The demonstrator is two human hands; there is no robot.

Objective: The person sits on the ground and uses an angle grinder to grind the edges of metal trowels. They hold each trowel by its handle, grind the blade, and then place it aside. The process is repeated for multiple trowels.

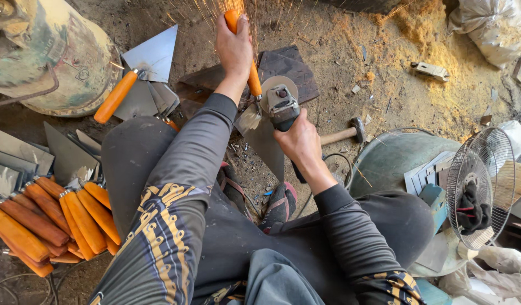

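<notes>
My left hand (234, 49) grips the orange wooden handle of a trowel (263, 133), whose grey steel blade points toward my feet. My right hand (298, 141) holds an angle grinder (280, 104) with its disc pressed on the trowel near where handle meets blade. Sparks fly upward past the left hand. The trowel rests over a dark metal plate (291, 70) on the dirt ground.
A pile of orange-handled trowels (51, 220) lies at the left, one more trowel (139, 70) leaning by a large worn cylinder (51, 51). A hammer (345, 134) lies right of the grinder. A metal basin (390, 158) and small fan (479, 186) stand at the right. My sandalled feet (260, 197) are below the blade.
</notes>
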